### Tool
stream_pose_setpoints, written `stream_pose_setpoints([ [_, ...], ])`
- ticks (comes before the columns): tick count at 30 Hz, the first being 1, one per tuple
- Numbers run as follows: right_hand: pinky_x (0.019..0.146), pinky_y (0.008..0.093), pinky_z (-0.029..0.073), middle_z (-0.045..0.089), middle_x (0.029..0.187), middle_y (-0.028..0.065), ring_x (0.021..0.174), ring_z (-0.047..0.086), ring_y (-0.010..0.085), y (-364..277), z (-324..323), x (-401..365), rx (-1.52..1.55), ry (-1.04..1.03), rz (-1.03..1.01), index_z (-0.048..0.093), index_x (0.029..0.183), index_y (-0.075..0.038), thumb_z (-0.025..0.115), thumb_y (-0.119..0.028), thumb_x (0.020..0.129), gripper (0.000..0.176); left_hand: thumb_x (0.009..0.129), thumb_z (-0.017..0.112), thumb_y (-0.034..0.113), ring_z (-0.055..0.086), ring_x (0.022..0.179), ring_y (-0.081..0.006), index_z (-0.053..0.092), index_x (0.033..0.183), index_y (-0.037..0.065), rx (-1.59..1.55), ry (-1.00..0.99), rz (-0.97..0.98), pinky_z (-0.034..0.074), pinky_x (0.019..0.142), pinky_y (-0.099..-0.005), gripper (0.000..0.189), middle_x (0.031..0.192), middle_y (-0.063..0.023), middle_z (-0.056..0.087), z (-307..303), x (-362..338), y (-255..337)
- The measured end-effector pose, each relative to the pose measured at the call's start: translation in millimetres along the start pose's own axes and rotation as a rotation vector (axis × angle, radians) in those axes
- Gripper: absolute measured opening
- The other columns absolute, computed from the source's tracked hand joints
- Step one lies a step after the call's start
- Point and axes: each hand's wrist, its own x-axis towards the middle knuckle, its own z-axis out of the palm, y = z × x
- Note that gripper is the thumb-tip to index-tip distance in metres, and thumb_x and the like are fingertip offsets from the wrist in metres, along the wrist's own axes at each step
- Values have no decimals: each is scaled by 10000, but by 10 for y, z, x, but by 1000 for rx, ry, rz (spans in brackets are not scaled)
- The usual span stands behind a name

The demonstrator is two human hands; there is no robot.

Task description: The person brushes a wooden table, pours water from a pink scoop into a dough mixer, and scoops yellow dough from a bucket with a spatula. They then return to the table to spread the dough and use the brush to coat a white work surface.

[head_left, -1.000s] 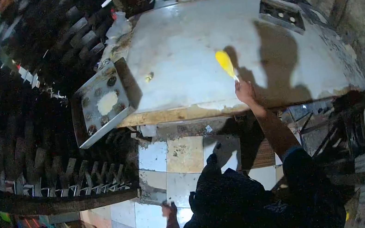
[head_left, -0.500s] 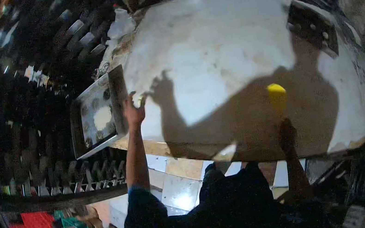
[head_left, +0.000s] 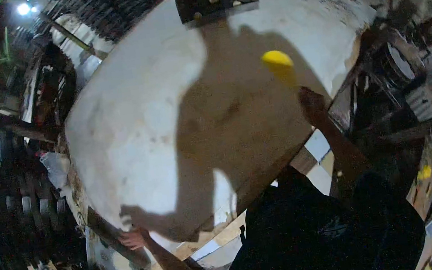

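My right hand (head_left: 312, 105) is closed around the narrow end of a yellow tool (head_left: 279, 65). The tool widens to a rounded far end and is held over the pale tabletop (head_left: 122, 137). Low on the left, my left hand (head_left: 135, 238) has its fingers stretched out at the rim of a metal tray (head_left: 101, 224), blurred and with nothing visible in them. A pale patch shows inside that tray. At the table's far side lies a dark tray (head_left: 218, 10) with several small, pale, round pieces in it.
A broad shadow of my body covers the middle of the table. A plastic bag (head_left: 56, 167) hangs at its left edge. To the right stand a round metal-rimmed object (head_left: 400, 60) and dark beams. Tiled floor (head_left: 318, 176) shows below the near edge.
The view has swung to the right, so the dark tray is now at the top middle. My left hand is lower in view, at the near tray's rim. The yellow tool stays in my right hand.
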Motion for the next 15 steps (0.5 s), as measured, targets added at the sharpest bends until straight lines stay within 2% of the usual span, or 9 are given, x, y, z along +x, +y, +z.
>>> stream_pose_setpoints([
  [1,782,392,419,475,1134,192,956,511,327,-230,63,-33,93,2,-34,470,1094,-1,435,-112,778,336,627,495,681,337,1105,-277,305,1234,168,-11,108,67,351,767,-479,817,1308,-124,212,329,-27,18],
  [2,799,386,418,474,1135,193,956,514,325,-440,131,-64,187,3,-70,463,1103,-3,436,-112,776,346,643,494,659,336,1108,-284,323,1219,161,-244,-71,68,326,784,-490,780,1298,-139,230,-165,47,208],
  [3,796,395,421,478,1123,199,948,516,331,-533,261,-62,46,24,-163,468,1091,-5,440,-112,767,342,659,493,636,335,1111,-290,341,1204,154,-469,-248,28,301,802,-502,744,1288,-153,249,-771,152,419],
  [5,793,404,423,482,1110,204,940,518,336,-632,535,-84,-104,45,-245,473,1078,-7,444,-112,758,338,700,466,606,333,1105,-316,361,1185,154,-619,-209,211,273,812,-514,671,1270,-165,276,-1224,118,539],
  [7,582,407,463,547,953,190,760,565,302,-647,625,-55,-185,62,-356,461,1054,4,406,-155,832,279,737,467,534,328,1099,-351,390,1160,160,-761,-288,265,240,829,-516,570,1258,-180,285,-1897,74,570],
  [8,582,407,463,547,953,190,760,565,302,-728,566,-77,-193,76,-348,461,1054,4,406,-155,832,279,726,509,488,330,1097,-351,402,1151,155,-807,-199,332,235,832,-513,550,1251,-177,291,-1976,38,560],
  [10,571,412,458,548,926,179,715,568,290,-794,442,-128,-214,-9,-107,457,1042,-1,405,-132,830,255,728,523,469,329,1094,-353,414,1143,149,-885,-298,246,229,831,-516,535,1229,-175,310,-2270,-78,537],
  [13,532,397,446,571,779,146,596,560,289,-352,672,-306,-176,176,-290,467,1016,-7,407,-134,837,227,728,526,456,331,1098,-334,457,1095,133,-988,-301,271,224,847,-502,493,1189,-163,353,-2571,-336,599],
  [15,509,380,434,558,697,121,542,546,265,-344,330,-492,11,227,-146,480,989,-9,416,-158,843,218,726,585,404,360,1091,-297,479,1074,120,-1077,-246,367,264,854,-467,461,1158,-139,385,-2875,-549,636],
])
